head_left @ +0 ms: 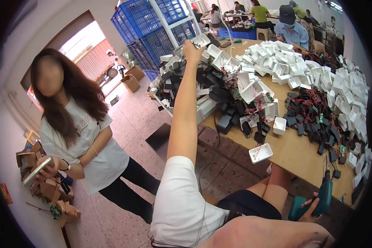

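Observation:
My left arm stretches far across to the back left of the table, where my left hand (192, 52) is closed at the edge of a small white plastic casing (201, 40); a little dark part shows by the fingers. Low at the right, my right hand (311, 209) wraps round the grip of a teal electric screwdriver (325, 191), whose tip points up past the table edge. Near the front edge of the table lie an open white casing (261, 153) with thin wires in it and a smaller white casing (279, 125).
Heaps of white casings (273, 58), black boxes with wires (308, 109) and more black parts (213, 84) cover much of the table (293, 151). A person (84, 136) with a phone stands at left. Blue crates (146, 29) are stacked behind; several people work farther back.

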A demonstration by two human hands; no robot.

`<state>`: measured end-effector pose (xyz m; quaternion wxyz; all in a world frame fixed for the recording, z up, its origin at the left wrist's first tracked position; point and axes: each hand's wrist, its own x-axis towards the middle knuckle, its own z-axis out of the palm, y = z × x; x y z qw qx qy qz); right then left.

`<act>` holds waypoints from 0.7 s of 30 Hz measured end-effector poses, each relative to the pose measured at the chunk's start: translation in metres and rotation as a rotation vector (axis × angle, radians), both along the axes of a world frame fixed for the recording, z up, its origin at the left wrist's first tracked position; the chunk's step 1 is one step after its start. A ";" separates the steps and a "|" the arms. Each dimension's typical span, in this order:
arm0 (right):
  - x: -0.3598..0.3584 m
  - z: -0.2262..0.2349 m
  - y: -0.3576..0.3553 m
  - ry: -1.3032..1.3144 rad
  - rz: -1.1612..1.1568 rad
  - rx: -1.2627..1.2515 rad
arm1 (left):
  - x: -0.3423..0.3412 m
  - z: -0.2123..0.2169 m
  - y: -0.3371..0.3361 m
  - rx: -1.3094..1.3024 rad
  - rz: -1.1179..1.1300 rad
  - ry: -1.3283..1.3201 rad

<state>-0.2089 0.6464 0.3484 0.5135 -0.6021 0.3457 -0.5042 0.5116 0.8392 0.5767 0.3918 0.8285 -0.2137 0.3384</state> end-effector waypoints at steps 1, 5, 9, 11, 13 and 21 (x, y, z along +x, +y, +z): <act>-0.003 -0.003 -0.002 0.017 -0.023 0.030 | -0.001 -0.015 -0.002 -0.086 -0.026 0.044; 0.010 -0.007 -0.011 0.000 -0.046 0.028 | -0.015 -0.035 -0.019 -0.028 -0.079 -0.141; -0.001 -0.009 -0.020 0.070 -0.034 0.091 | -0.048 -0.036 -0.032 0.044 -0.101 -0.132; -0.003 -0.002 -0.021 -0.009 -0.048 0.003 | -0.067 -0.040 -0.055 0.096 0.030 -0.229; -0.003 0.004 -0.032 -0.046 -0.085 0.006 | -0.094 -0.045 -0.093 0.102 0.017 -0.311; -0.071 -0.051 -0.192 -0.092 -0.129 -0.088 | -0.293 -0.114 -0.386 0.281 -0.492 -0.838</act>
